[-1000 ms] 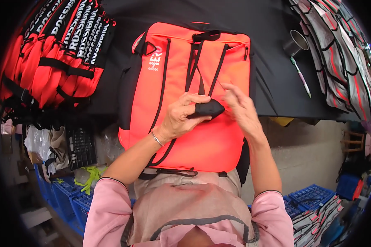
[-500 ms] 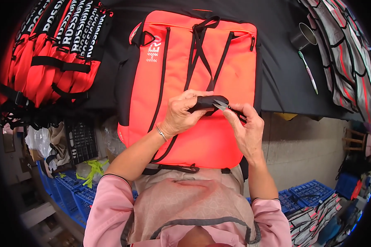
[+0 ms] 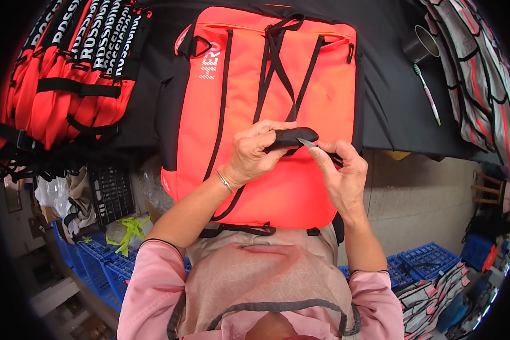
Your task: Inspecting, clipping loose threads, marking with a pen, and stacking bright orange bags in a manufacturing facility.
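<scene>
A bright orange-red bag (image 3: 277,195) with black trim and straps lies in front of me. Over its middle, my left hand (image 3: 251,152) is closed around a black padded handle (image 3: 289,137) and holds it up off the bag's face. My right hand (image 3: 344,174) grips small thread snips (image 3: 307,143), whose pointed metal blades are together and lie against the handle's right end. The rest of the snips is mostly covered by my fingers. Black webbing straps (image 3: 279,59) run from the bag's top edge down toward the handle.
Several red and black bags (image 3: 79,96) are stacked at the left of the black-covered table (image 3: 385,113). At the right are a metal cup (image 3: 420,45), a toothbrush (image 3: 428,95) and grey bags (image 3: 473,73). Blue crates (image 3: 430,260) stand below on both sides.
The snips' blades were apart and have come together at the handle. Both hands have shifted slightly to the right with the handle.
</scene>
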